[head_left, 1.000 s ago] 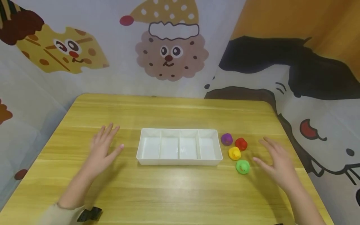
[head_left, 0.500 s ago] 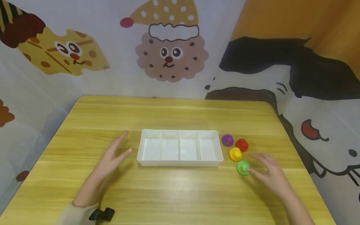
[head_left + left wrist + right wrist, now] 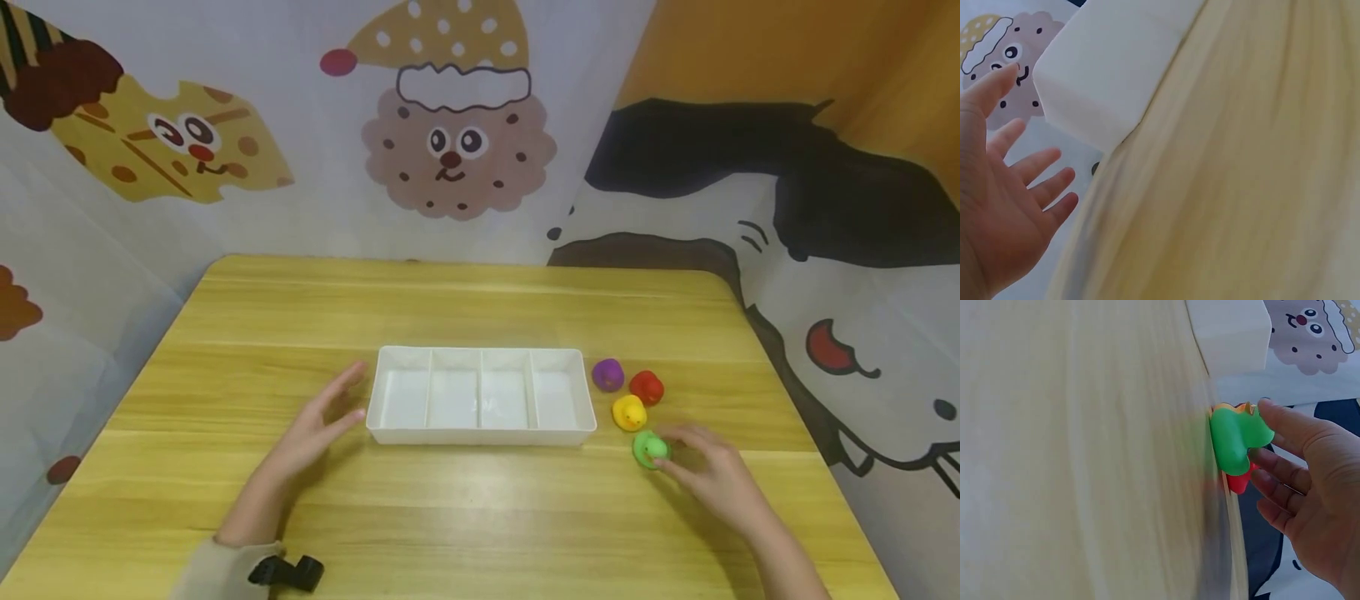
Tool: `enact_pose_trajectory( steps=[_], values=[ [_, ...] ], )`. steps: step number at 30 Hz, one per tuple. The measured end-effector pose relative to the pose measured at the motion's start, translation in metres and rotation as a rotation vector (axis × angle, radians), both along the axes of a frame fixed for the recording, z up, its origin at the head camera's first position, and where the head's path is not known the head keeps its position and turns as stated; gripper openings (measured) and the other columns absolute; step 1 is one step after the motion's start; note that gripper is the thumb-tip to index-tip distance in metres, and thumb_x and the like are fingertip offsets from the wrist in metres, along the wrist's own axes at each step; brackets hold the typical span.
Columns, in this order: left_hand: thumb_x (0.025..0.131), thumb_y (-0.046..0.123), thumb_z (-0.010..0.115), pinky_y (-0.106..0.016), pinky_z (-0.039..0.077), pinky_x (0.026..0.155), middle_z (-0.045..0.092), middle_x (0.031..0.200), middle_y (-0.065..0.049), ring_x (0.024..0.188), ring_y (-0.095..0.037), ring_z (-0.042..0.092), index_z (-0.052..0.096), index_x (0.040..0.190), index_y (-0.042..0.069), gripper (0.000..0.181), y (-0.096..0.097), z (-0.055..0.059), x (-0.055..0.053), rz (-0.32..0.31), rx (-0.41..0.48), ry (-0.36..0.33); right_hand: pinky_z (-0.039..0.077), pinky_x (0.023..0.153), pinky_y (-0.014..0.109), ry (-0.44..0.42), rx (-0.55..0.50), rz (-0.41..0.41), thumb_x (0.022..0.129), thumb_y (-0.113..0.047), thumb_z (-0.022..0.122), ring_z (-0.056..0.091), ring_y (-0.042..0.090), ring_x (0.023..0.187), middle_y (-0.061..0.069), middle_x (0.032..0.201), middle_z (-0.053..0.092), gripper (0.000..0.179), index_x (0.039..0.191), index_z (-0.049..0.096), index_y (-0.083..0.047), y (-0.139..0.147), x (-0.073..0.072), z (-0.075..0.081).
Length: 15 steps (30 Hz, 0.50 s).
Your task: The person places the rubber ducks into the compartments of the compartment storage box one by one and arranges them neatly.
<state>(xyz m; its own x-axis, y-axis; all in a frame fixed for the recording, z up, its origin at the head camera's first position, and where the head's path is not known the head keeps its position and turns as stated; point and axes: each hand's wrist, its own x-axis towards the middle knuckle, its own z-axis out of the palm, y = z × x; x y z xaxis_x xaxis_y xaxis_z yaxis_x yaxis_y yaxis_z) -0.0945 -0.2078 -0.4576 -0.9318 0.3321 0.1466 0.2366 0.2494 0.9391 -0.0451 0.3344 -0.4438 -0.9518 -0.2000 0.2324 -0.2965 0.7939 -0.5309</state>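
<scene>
The left hand (image 3: 311, 437), fingers loosely spread, is just beside the white 4-compartment tray (image 3: 480, 436). Rightward, on the desk (image 3: 480, 517), the green duck (image 3: 643, 450) sits pinched between the right hand's (image 3: 716, 482) thumb and forefinger, partly hiding the red duck (image 3: 1239, 482) in the right wrist view.

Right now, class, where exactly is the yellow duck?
In the head view, the yellow duck sits on the table, right of the white tray, between the red duck behind it and the green duck in front.

no readable text, no legible labels, brands, numbers or signs
</scene>
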Motion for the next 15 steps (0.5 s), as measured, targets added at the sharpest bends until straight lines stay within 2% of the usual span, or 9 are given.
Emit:
enact_pose_trajectory(
  steps=[4, 7, 9, 11, 15],
  values=[
    [0.094, 0.003, 0.058, -0.06, 0.022, 0.104, 0.028, 0.152, -0.019, 0.134, -0.041, 0.029, 0.025, 0.151, 0.005, 0.065, 0.003, -0.006, -0.001, -0.017, 0.033, -0.003, 0.043, 0.088, 0.027, -0.011, 0.007, 0.002, 0.074, -0.016, 0.083, 0.058, 0.016, 0.098, -0.004, 0.103, 0.067, 0.036, 0.108, 0.07, -0.012, 0.0, 0.0, -0.003],
    [0.094, 0.001, 0.058, -0.056, 0.024, 0.105, 0.03, 0.151, -0.018, 0.134, -0.038, 0.03, 0.027, 0.15, 0.005, 0.065, 0.006, -0.008, -0.002, -0.027, 0.045, 0.002, 0.038, 0.088, 0.013, -0.011, -0.004, 0.003, 0.074, -0.015, 0.083, 0.059, 0.015, 0.097, -0.004, 0.103, 0.066, 0.035, 0.107, 0.07, -0.012, 0.0, -0.001, -0.004],
    [0.093, 0.001, 0.059, -0.052, 0.026, 0.105, 0.031, 0.151, -0.017, 0.134, -0.037, 0.031, 0.028, 0.15, 0.005, 0.065, 0.007, -0.009, -0.002, -0.031, 0.057, -0.006, 0.035, 0.087, 0.009, -0.009, -0.012, 0.004, 0.074, -0.013, 0.083, 0.059, 0.014, 0.096, -0.004, 0.102, 0.067, 0.035, 0.107, 0.07, -0.012, 0.0, -0.001, -0.005],
    [0.093, 0.002, 0.059, -0.046, 0.028, 0.105, 0.032, 0.151, -0.017, 0.133, -0.036, 0.032, 0.028, 0.15, 0.004, 0.065, 0.009, -0.01, -0.001, -0.034, 0.079, -0.024, 0.035, 0.086, 0.008, -0.009, -0.017, 0.001, 0.074, -0.012, 0.083, 0.059, 0.013, 0.095, -0.005, 0.101, 0.067, 0.035, 0.107, 0.07, -0.012, -0.001, -0.001, -0.005],
    [0.094, 0.001, 0.058, -0.037, 0.032, 0.103, 0.034, 0.149, -0.02, 0.13, -0.038, 0.036, 0.028, 0.15, 0.003, 0.063, 0.011, -0.012, -0.002, -0.041, 0.111, -0.037, 0.044, 0.083, 0.016, -0.019, -0.021, -0.006, 0.075, -0.012, 0.082, 0.06, 0.014, 0.092, -0.005, 0.1, 0.066, 0.034, 0.107, 0.07, -0.012, -0.001, 0.0, -0.005]
  ],
)
